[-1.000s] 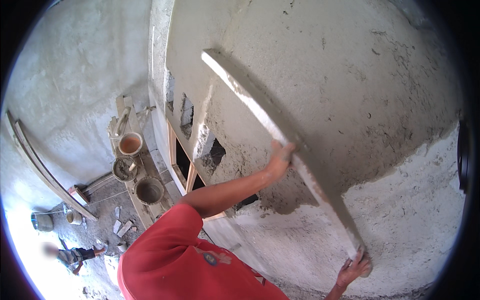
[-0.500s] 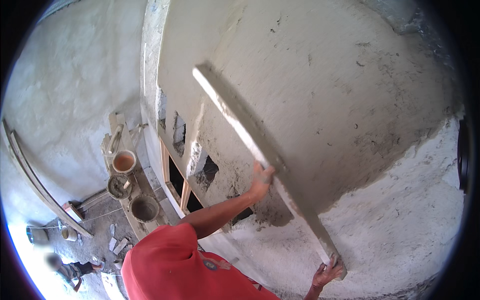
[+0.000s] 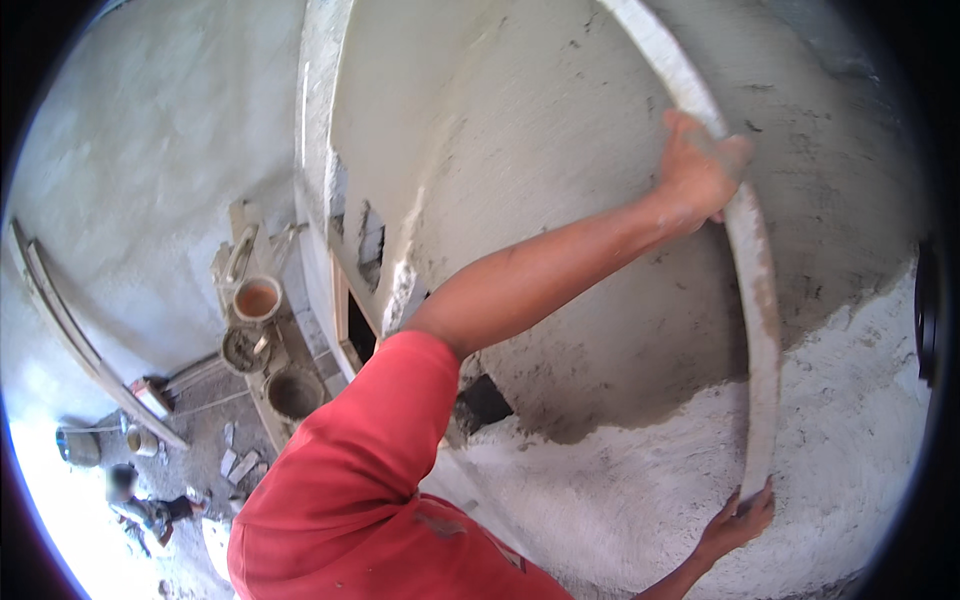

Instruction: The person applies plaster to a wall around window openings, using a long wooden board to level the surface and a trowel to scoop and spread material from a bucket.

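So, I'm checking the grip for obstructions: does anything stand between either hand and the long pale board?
Nothing visible does. The left hand grips the board directly partway along, and the right hand holds its lower end, with nothing seen in between.

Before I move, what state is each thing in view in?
Board: held in both hands, upper end outside the frame
Left hand: closed around the board
Right hand: gripping the board's lower end
Wall: grey coat above, rough and pale below
Wall hole: open, dark inside
Far bucket: uncovered, orange inside
Middle bucket: uncovered, grey material inside
Near bucket: uncovered, contents unclear
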The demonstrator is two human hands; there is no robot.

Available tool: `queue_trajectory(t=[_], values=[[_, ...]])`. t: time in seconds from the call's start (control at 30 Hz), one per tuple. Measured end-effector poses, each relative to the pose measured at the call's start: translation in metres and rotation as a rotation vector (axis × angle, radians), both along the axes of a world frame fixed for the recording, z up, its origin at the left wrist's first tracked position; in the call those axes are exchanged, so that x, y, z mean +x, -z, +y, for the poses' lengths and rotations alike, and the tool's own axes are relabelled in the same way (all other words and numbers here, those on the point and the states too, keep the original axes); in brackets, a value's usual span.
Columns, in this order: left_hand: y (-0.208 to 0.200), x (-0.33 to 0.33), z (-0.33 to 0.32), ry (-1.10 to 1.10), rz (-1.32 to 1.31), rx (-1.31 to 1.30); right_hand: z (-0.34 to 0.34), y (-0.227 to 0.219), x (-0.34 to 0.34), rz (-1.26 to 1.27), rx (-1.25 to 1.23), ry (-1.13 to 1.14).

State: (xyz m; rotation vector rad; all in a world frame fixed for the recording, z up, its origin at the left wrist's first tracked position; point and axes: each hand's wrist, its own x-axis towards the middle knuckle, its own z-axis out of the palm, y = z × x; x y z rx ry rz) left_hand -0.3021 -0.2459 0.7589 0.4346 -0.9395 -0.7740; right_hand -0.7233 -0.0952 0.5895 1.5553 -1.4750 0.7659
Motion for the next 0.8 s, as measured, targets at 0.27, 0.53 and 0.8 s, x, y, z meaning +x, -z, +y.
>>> queue_trajectory(t=[0.27,0.53,0.8], values=[[0.068,0.001,-0.009,-0.151,0.103,0.173,0.004,0.001,-0.021,0.158,0.045,-0.143],[0.243,-0.013,0.020,0.039,0.239,0.493,0.020,0.109,-0.040,0.144,0.214,-0.190],[0.393,-0.045,0.013,-0.116,0.336,0.682,0.033,0.189,-0.069,0.171,0.419,-0.216]])
